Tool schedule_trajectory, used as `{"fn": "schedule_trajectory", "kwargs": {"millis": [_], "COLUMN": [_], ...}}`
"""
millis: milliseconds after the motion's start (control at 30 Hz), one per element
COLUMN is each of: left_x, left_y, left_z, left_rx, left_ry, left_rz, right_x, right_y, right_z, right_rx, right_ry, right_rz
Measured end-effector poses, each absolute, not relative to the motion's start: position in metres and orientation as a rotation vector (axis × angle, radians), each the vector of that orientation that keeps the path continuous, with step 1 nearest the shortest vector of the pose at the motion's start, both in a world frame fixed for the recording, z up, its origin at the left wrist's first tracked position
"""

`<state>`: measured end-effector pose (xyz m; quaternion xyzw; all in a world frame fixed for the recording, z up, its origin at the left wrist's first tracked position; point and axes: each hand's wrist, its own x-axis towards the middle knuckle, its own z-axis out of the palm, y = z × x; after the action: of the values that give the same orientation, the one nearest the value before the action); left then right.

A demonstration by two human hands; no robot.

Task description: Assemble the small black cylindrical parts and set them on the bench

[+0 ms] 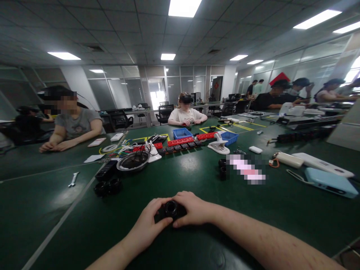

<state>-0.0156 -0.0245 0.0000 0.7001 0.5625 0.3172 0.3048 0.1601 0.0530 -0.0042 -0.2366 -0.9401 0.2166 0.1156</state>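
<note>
Between my two hands, low in the middle of the head view, is a black round part (pixel 171 208) with a hole in its top, on or just above the green table. My left hand (pixel 153 219) curls round its left side, thumb in front and fingers behind. From the right, my right hand (pixel 192 208) grips the same part, with its thumb near the left one. The undersides of the fingers and the part's base are hidden. Similar black round parts (pixel 107 187) lie to the left, and more black pieces (pixel 222 169) stand ahead to the right.
The green table (pixel 180 180) carries a wrench (pixel 73 179), a round black-and-white ring lamp (pixel 133 161), red strips (pixel 180 141), blue bins (pixel 182 133), a white clamp stand (pixel 219 145) and a light-blue power bank (pixel 330 182). Co-workers sit across (pixel 187 114) and at left (pixel 74 123).
</note>
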Motion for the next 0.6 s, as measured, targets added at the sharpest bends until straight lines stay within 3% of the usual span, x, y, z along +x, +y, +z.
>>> {"fn": "schedule_trajectory", "kwargs": {"millis": [233,433,600], "left_x": [-0.012,-0.009,-0.012], "left_y": [-0.024,-0.022,-0.023], "left_z": [-0.003,-0.003,0.000], "left_rx": [1.827,1.800,1.850], "left_ry": [1.564,1.717,1.651], "left_rz": [0.874,0.918,0.904], "right_x": [0.162,0.146,0.150], "right_y": [0.064,0.038,0.039], "right_z": [-0.004,-0.009,-0.006], "right_rx": [-0.691,-1.047,-0.919], "right_ry": [-2.746,-2.682,-2.685], "right_rz": [0.913,0.300,0.396]}}
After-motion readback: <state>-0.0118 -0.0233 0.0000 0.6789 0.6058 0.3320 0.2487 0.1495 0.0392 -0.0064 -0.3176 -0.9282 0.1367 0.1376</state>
